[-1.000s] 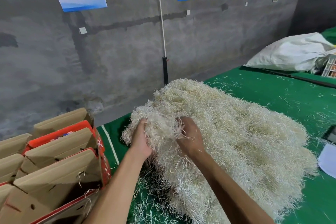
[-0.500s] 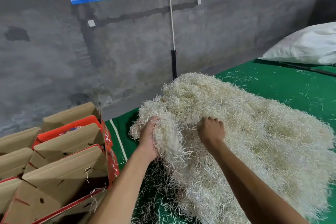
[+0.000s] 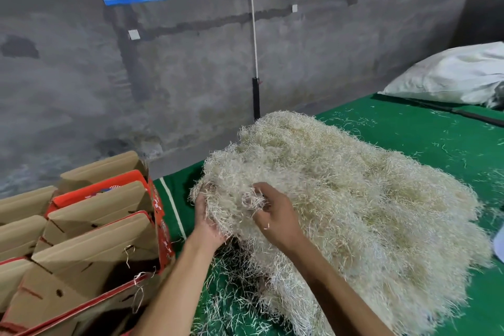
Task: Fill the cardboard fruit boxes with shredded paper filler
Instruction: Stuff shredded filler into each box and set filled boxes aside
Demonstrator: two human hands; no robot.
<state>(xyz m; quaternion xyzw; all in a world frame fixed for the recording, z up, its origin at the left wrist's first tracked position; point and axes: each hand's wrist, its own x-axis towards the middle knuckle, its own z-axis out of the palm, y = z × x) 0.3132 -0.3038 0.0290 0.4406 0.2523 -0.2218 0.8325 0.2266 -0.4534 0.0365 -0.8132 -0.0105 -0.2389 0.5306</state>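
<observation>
Landmark: big pale heap of shredded paper filler (image 3: 354, 199), lying on the green cloth-covered desk (image 3: 422, 139). Left of heap, off the desk edge: open brown-and-red cardboard fruit boxes (image 3: 90, 234), flaps up, packed side by side. Left hand (image 3: 204, 221) under the heap's near-left edge, right hand (image 3: 275, 215) on top just beside it. Loose strands on the desk in front of the heap. Far right behind heap: white stuffed sack (image 3: 450, 76) on the desk. Grey concrete wall (image 3: 191, 76) behind everything.
</observation>
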